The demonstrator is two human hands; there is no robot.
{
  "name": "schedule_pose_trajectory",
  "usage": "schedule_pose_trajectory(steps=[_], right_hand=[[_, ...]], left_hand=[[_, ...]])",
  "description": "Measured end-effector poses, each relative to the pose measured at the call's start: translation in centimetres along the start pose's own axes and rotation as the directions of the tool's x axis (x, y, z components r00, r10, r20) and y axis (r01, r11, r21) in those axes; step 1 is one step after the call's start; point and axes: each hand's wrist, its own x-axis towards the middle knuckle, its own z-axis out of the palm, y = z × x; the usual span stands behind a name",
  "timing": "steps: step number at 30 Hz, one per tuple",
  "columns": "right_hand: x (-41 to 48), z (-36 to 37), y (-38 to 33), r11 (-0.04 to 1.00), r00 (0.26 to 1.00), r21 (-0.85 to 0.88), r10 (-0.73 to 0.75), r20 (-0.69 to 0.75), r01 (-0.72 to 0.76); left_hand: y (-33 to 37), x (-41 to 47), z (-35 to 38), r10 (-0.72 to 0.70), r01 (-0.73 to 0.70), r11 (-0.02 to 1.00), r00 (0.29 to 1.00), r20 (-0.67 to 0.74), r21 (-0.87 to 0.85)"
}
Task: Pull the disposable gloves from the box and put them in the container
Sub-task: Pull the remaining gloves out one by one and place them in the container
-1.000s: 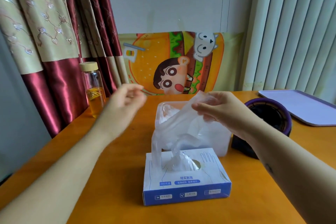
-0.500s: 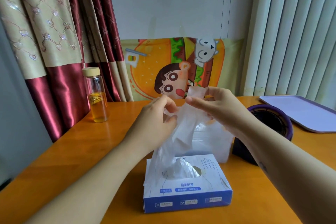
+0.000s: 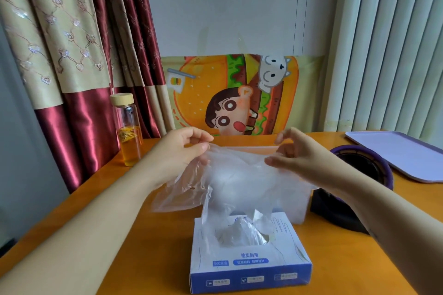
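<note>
Two hands, held apart, each pinch the top edge of one clear disposable glove [image 3: 236, 175] between thumb and fingers: left hand [image 3: 184, 151] at the film's left corner, right hand [image 3: 296, 153] at its right corner. The glove is stretched wide in the air, above the box and in front of the container, and its lower folds hang down toward the box opening.

Item 1, box [image 3: 249, 264]: white and blue cardboard, lying flat on the orange surface [image 3: 148, 266], nearest the camera. Contents: a crumpled tuft of clear film [image 3: 242, 235] stands out of the top slot; the quantity inside cannot be told.

Item 2, container [image 3: 298, 209]: translucent, just behind the box, largely veiled by the held glove. Contents cannot be told.

Item 3, bottle [image 3: 127, 129]: glass, upright, pale cap, at the far left of the surface beside the curtain [image 3: 72, 55]. Contents: amber liquid in the lower part, with some yellow matter floating near its top.

Item 4, dark round vessel [image 3: 364, 167]: purple rim, to the right of the container. Interior is dark and its contents are not discernible.

Item 5, lilac tray [image 3: 402, 151]: flat, at the far right.

Backdrop: cartoon burger poster [image 3: 230, 96] against the wall, with vertical blinds [image 3: 388, 43] at right.
</note>
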Motion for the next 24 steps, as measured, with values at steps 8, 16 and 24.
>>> schedule_pose_trajectory(steps=[8,16,24], right_hand=[[1.3,-1.1,-1.2,0.986,0.979,0.049,-0.163,0.121,0.158],[3.4,-0.7,-0.4,0.939,0.965,-0.223,-0.254,0.066,0.263],[5.5,0.3,-1.3,0.872,0.963,-0.426,-0.16,0.217,0.241]], left_hand=[[1.1,3.1,-0.4,0.041,-0.042,0.999,0.999,0.034,0.019],[0.1,6.2,-0.6,-0.05,0.051,0.999,0.998,0.027,-0.007],[-0.9,7.7,-1.0,-0.122,0.132,0.991,0.951,0.283,-0.018]])
